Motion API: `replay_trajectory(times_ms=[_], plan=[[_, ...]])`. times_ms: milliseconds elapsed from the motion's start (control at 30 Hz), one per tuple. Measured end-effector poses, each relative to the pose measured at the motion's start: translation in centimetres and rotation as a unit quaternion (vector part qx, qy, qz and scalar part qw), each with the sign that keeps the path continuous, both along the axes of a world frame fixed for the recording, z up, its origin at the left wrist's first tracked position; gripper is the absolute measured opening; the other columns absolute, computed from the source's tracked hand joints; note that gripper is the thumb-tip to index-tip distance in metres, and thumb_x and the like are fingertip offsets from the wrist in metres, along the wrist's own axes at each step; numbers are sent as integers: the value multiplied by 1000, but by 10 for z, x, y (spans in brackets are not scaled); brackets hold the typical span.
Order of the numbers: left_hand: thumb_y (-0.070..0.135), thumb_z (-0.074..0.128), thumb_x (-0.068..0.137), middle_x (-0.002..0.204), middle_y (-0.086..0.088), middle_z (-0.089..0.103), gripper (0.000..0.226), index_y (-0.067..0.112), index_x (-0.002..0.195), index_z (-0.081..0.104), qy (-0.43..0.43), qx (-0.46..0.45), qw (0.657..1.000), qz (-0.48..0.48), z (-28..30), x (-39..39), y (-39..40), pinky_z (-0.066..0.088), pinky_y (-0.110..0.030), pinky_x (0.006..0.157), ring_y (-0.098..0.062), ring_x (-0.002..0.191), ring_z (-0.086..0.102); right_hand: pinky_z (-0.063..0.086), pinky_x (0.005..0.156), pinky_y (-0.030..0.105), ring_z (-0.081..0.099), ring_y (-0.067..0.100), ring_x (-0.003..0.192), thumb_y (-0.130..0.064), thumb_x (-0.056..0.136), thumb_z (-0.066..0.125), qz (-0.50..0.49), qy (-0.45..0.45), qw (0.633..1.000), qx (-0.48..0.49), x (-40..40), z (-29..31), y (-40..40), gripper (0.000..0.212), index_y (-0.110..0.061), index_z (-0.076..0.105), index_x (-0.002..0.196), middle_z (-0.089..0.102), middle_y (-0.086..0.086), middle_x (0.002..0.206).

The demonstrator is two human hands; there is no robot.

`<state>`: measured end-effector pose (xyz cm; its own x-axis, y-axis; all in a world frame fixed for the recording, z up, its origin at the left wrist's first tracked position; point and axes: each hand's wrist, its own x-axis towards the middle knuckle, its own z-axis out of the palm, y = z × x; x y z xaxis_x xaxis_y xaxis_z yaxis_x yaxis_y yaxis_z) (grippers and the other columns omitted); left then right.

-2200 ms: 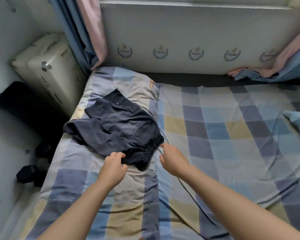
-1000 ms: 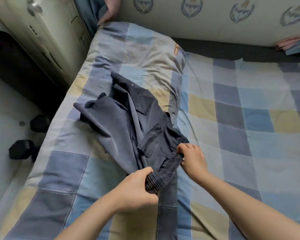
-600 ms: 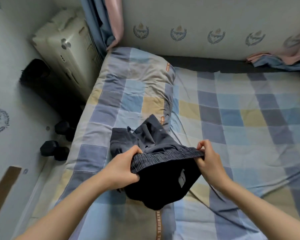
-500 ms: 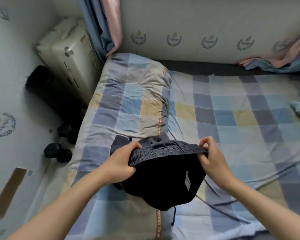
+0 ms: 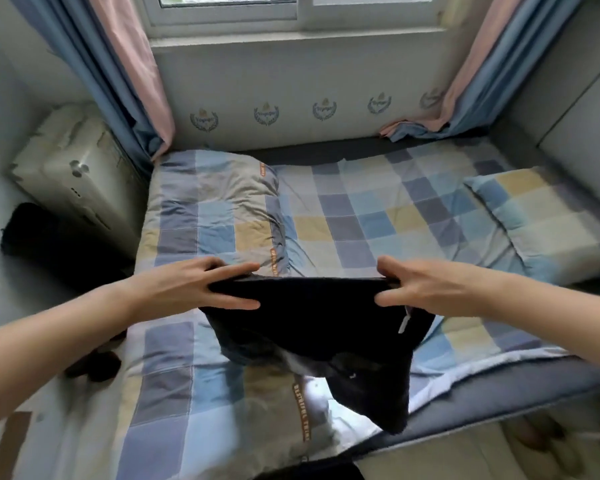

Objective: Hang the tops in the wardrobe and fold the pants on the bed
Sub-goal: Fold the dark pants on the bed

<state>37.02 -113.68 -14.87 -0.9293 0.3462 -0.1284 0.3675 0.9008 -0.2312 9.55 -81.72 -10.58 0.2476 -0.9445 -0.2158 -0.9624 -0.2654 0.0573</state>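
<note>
The left hand [image 5: 191, 289] and right hand [image 5: 426, 289] are pinching the waistband ends of the dark shorts [image 5: 321, 337], thumbs over and fingers under, holding them taut above the near part of the checked bedspread [image 5: 357, 220]. Legs are hanging unevenly; advisably, a shake and level lowering should precede folding. An orange lettered strip [image 5: 301, 414] is showing on the bedding, its text illegible.

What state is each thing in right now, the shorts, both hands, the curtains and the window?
Shorts: lifted off the bed, waistband stretched flat between both hands, legs hanging.
Left hand: pinching the waistband's left end.
Right hand: pinching the waistband's right end.
Curtains: drawn aside.
Window: only the lower frame shows; cannot tell.
</note>
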Motion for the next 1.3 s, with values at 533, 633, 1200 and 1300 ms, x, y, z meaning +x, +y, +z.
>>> replay_trajectory(times_ms=[533, 633, 1200, 1300], plan=[[46, 23, 84, 131, 19, 50, 48, 28, 84, 67, -99, -31, 994, 25, 37, -90, 65, 46, -31, 88, -13, 105, 57, 43, 49, 31, 55, 21, 75, -57, 76, 37, -182, 167, 969, -12, -98, -28, 165, 40, -24, 59, 77, 54, -3, 87], [77, 26, 86, 120, 14, 59, 62, 31, 83, 68, -38, -30, 998, 36, 40, -111, 105, 49, -32, 85, -13, 97, 61, 33, 41, 25, 55, 23, 59, -63, 76, 57, -171, 165, 968, -80, -122, -29, 196, 47, -20, 59, 57, 54, 1, 72], [38, 64, 90, 102, 10, 66, 18, 22, 91, 73, -35, 217, 954, 202, 17, -191, 271, 50, -26, 71, -10, 80, 63, 46, 52, 31, 65, 23, 66, -68, 84, 30, -107, 78, 991, 21, -261, -21, 365, 58, -20, 61, 77, 62, -3, 77], [27, 81, 78, 76, 5, 64, 15, 15, 74, 73, 0, 233, 932, 277, 20, -209, 280, 46, -30, 62, -13, 62, 58, 39, 47, 29, 61, 25, 56, -53, 87, 49, -224, 6, 964, -140, -278, -21, 363, 43, -16, 54, 66, 57, -2, 62]])
